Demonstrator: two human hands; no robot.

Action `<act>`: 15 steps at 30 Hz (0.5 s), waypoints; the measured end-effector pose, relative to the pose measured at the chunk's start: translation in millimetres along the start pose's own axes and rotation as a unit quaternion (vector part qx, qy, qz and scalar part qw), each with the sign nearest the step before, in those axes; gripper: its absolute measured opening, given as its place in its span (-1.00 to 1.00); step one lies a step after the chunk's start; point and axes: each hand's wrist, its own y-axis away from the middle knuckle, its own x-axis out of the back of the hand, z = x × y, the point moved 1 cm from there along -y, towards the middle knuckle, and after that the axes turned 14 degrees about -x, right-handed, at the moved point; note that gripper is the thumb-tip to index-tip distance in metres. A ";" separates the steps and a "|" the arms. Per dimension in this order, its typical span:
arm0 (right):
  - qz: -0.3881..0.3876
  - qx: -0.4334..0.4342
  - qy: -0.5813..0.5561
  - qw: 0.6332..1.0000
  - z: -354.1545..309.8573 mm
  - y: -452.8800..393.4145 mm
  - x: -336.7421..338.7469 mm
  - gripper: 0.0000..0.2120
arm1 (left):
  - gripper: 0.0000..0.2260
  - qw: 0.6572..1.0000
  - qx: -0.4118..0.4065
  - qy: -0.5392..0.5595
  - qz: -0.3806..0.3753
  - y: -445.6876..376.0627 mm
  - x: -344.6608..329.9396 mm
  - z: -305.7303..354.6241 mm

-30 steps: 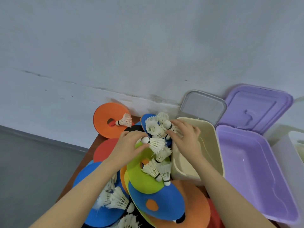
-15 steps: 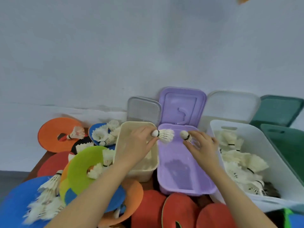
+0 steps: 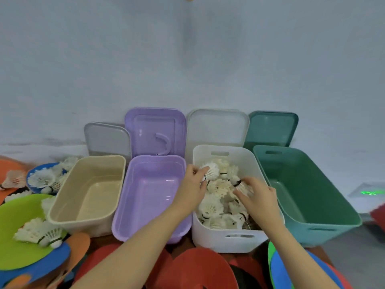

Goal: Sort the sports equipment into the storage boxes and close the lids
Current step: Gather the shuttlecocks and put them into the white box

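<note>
Four open boxes stand in a row: beige (image 3: 62, 213), purple (image 3: 123, 222), white (image 3: 220, 240) and green (image 3: 325, 228). The white box holds several white shuttlecocks (image 3: 214, 207). My left hand (image 3: 192, 190) is over that box's left rim and pinches a shuttlecock (image 3: 211, 171) by its cork end. Over the pile, my right hand (image 3: 257, 197) grips another shuttlecock (image 3: 241, 185). The beige, purple and green boxes look empty.
Each box's lid leans on the wall behind it: grey (image 3: 106, 138), purple (image 3: 155, 132), white (image 3: 217, 126), green (image 3: 271, 128). Coloured flat discs lie left and in front, such as a lime one (image 3: 16, 213) and a red one (image 3: 200, 270). More shuttlecocks (image 3: 44, 180) sit on the left discs.
Both hands carried a shuttlecock each from the disc pile at the left, past the beige and purple boxes, to over the white box. The view swung right.
</note>
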 end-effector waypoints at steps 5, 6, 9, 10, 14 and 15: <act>-0.152 -0.025 0.165 0.974 29.4 -4.5 -20.7 -0.53 | -0.65 0.974 0.025 -0.144 -0.171 -4.3 -33.1 -3.0; -0.212 -0.021 0.158 0.964 32.9 -3.9 -25.1 -0.46 | -0.65 0.956 0.012 -0.193 -0.223 -4.3 -35.7 -2.4; -0.320 0.010 0.072 0.945 33.8 -0.9 -26.5 -0.37 | -0.60 0.926 -0.023 -0.249 -0.284 -3.1 -33.8 -1.1; -0.340 0.012 0.047 0.939 32.7 0.7 -25.2 -0.36 | -0.59 0.922 -0.019 -0.255 -0.290 -1.7 -31.2 -3.2; -0.382 0.026 0.045 0.923 25.5 3.8 -23.4 -0.35 | -0.65 0.926 -0.004 -0.248 -0.283 4.8 -19.8 -8.9; -0.370 0.035 0.049 0.927 22.7 3.9 -24.3 -0.37 | -0.64 0.931 -0.003 -0.243 -0.271 6.2 -16.3 -8.1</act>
